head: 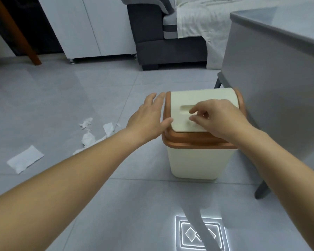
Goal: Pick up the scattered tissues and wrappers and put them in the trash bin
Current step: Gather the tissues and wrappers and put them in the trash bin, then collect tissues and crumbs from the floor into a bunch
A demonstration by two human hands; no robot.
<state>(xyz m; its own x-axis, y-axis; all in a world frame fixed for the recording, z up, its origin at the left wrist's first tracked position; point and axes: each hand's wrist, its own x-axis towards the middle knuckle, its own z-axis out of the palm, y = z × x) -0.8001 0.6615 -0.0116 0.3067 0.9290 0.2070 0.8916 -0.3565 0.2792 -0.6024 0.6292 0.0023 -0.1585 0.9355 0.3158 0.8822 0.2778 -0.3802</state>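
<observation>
Floor (98, 84): grey tile, glossy, throwing back light.
Trash bin (194, 163): cream plastic, smooth, dull sheen.
Bin rim (188, 142): brown plastic, smooth.
Tissues (24, 159): thin white paper, matt, some crumpled.
Sofa (170, 49): dark cloth, matt.
Throw (198, 19): pale cloth, creased.
Furniture leg (16, 33): reddish wood, smooth.
Cabinet (91, 24): white panels, smooth, satin.

Home living room — sofa (163, 33), tiled floor (80, 87)

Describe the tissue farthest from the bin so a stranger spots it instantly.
Start at the cream bin beside the grey table, then look left. Past the crumpled scraps lies one tissue, nearest the left edge. It alone is flat and rectangular.
</observation>
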